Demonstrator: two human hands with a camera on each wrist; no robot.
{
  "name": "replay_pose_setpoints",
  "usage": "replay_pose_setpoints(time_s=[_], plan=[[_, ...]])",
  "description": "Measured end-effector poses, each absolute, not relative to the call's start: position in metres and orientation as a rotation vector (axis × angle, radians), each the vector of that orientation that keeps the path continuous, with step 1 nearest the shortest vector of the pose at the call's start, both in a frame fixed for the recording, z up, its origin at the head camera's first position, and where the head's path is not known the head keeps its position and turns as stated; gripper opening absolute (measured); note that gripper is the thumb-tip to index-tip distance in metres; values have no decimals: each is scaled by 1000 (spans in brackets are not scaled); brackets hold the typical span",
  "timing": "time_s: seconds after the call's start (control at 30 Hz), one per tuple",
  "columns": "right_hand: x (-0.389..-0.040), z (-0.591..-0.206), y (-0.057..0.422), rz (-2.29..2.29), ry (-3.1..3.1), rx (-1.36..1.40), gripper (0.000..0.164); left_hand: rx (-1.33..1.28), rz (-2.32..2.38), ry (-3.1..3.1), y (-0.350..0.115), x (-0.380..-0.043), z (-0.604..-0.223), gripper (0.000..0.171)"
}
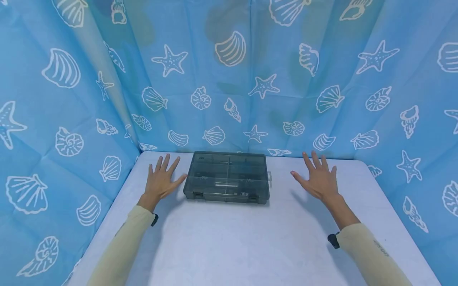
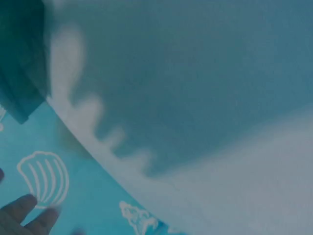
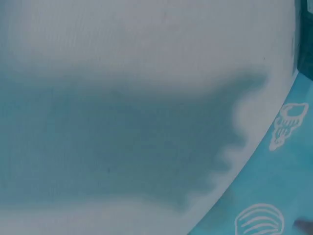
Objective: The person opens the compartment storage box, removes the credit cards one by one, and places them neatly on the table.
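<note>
A dark translucent plastic organizer box [image 1: 222,186] with inner dividers lies on the white table, its lid down and two latches along the front. My left hand [image 1: 161,182] is spread out just left of the box, with the thumb tip right by its side in the head view. To the right, apart from the box, my right hand [image 1: 320,180] is held with fingers spread and nothing in it. In the left wrist view, fingertips [image 2: 41,220] show at the lower left, and the hand's shadow falls across the table.
The white table [image 1: 222,246] has rounded far corners. A blue curtain [image 1: 222,83] printed with white shells and starfish stands along its back and both sides. A small clear hang tab [image 1: 270,178] sticks out from the box's right side.
</note>
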State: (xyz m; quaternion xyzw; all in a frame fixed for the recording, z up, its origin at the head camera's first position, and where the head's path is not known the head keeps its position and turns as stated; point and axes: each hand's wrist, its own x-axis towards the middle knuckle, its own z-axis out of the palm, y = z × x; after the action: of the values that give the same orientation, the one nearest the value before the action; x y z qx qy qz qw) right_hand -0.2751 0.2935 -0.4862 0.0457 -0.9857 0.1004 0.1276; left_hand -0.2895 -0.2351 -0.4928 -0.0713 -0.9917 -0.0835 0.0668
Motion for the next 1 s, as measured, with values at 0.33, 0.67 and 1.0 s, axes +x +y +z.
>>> replay_pose_setpoints(time_s=[0.33,0.67,1.0], plan=[[-257,-478,242,1331,-2785,130,38,112,-1165,-3016,-220,-295,-493,48],[-238,-493,192,2031,-2686,148,34,337,-1545,-2966,-207,-297,-496,50],[-218,-507,167,2444,-2626,91,46,458,-1655,-2901,-207,-299,-502,51]])
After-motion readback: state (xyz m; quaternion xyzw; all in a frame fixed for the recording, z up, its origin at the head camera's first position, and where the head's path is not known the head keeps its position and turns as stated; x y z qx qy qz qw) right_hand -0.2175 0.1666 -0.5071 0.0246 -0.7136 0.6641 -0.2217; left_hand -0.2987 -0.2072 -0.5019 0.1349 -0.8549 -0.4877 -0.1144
